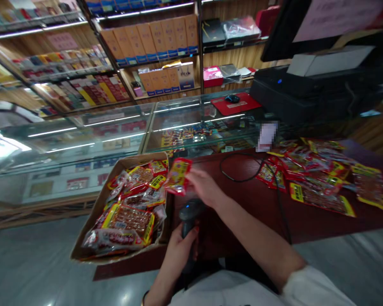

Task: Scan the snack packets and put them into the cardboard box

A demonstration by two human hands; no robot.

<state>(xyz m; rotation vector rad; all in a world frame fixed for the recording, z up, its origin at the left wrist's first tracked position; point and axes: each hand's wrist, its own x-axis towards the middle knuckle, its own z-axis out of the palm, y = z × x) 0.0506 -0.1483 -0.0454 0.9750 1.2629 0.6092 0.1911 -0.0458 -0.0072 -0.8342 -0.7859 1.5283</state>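
Note:
A black barcode scanner [189, 214] is in my left hand [179, 250], its fingers wrapped around the handle. My right hand [201, 185] pinches the right edge of a red and yellow snack packet [178, 175], held beyond the scanner's head and close to the box's right rim. On the left stands an open cardboard box [92, 212] filled with several similar clear, red and yellow packets. To the right, a loose pile of snack packets [319, 170] lies on the dark red table [242, 216].
A black cable [234, 179] loops across the table. Behind it stands a glass display counter [124, 127] with a red mouse pad [236, 103] and a mouse on top. A monitor [281, 29] and dark equipment are at the right. Stocked shelves [156, 59] line the back.

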